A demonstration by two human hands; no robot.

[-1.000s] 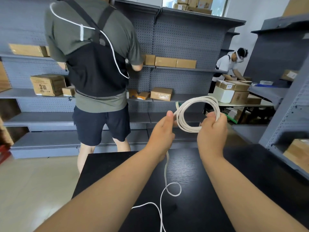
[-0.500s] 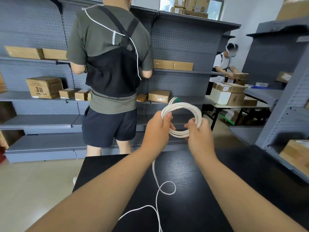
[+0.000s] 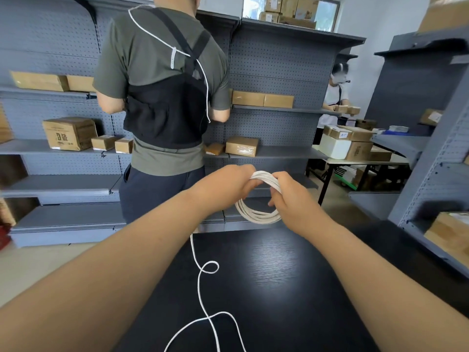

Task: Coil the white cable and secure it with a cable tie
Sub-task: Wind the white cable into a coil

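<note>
A white cable [image 3: 256,216] is wound into a small coil of several loops, held in the air above the far edge of the black table [image 3: 279,275]. My left hand [image 3: 228,185] grips the top of the coil from the left. My right hand [image 3: 291,199] grips it from the right, fingers wrapped through the loops. The loose tail of the cable [image 3: 203,288] hangs from under my left hand and snakes across the table toward me, with one small loop in it. No cable tie is visible.
A person in a green shirt and black vest [image 3: 165,105] stands close beyond the table, back to me, at grey shelves [image 3: 266,153] holding cardboard boxes. Another person [image 3: 335,97] works at the far right. A grey rack [image 3: 431,174] with a box stands right.
The coil has dropped from upright above my hands to hanging below them, and my hands have come closer together. The person in front has shifted right.
</note>
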